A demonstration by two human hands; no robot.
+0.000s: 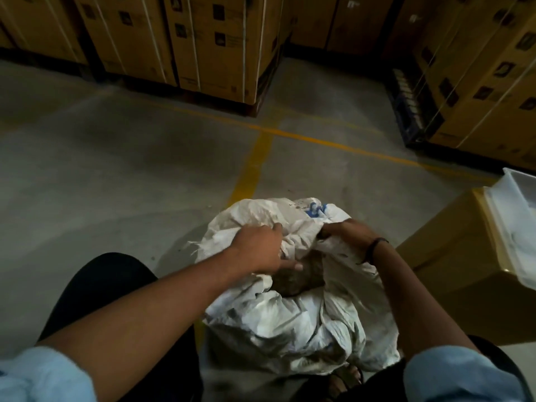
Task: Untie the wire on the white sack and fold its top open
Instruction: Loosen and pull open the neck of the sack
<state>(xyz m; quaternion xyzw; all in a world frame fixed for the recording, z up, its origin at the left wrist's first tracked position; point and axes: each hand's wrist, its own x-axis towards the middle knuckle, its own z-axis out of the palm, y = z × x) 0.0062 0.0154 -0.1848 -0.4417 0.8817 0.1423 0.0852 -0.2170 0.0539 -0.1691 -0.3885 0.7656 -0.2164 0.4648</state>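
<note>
Stacked cardboard boxes are ranged along the far side of the concrete floor. The white sack is stood on that floor before the person, its mouth parted. Its top cloth is gripped by the left hand and the right hand.

A single head-worn wide-angle camera looks forward and steeply down from above the person's own forearms. The near field, close below the lens, holds the crumpled white woven sack. The far field reaches across the grey concrete floor to stacked brown cardboard cartons.
</note>
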